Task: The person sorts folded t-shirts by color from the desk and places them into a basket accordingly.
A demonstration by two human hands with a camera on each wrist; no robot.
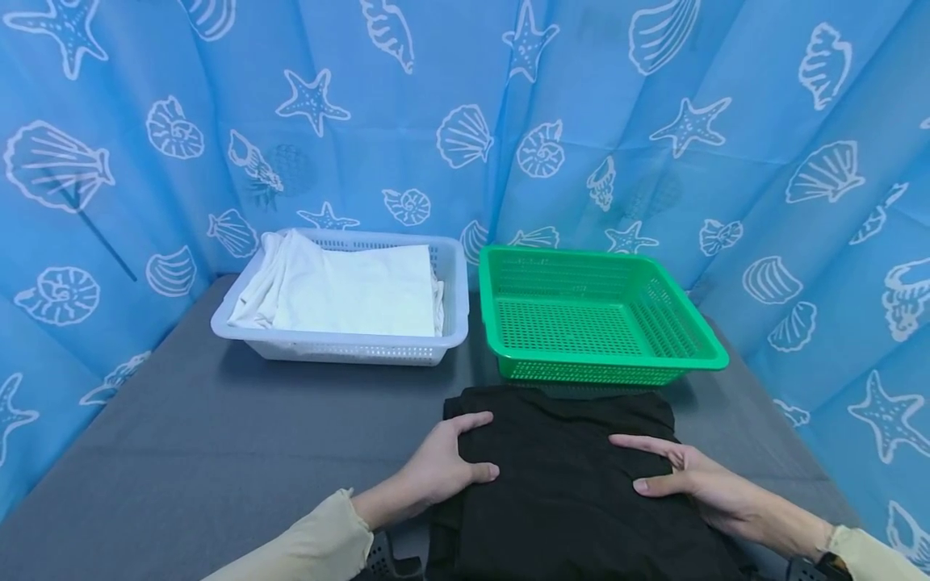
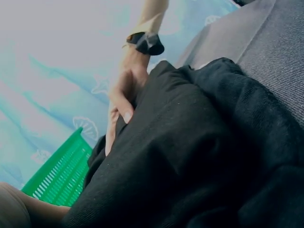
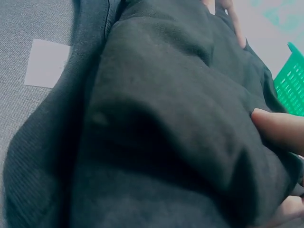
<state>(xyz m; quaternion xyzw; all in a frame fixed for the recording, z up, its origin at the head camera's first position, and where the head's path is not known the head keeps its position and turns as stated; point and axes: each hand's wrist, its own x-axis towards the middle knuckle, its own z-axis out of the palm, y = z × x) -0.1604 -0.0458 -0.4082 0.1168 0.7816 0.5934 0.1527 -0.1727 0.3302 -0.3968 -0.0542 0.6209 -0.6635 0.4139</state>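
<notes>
A folded black garment (image 1: 559,492) lies on the table in front of me; its exact kind cannot be made out. At its left edge my left hand (image 1: 436,464) grips the cloth, thumb and index finger spread on top. My right hand (image 1: 715,492) holds the right edge, the thumb over the upper layer and other fingers tucked at the side and beneath. Soft folds and a raised bulge of the garment (image 3: 156,95) fill the right wrist view. From the left wrist, the right hand (image 2: 126,90) shows beyond the dark cloth. Fingers under the fabric are hidden.
Behind the garment stands a green plastic basket (image 1: 603,367) with nothing in it. To its left, a white basket (image 1: 341,347) holds folded white cloth (image 1: 356,290). A small white square (image 3: 47,64) lies on the grey table cover (image 1: 218,460). A blue shell-print curtain (image 1: 407,161) hangs behind.
</notes>
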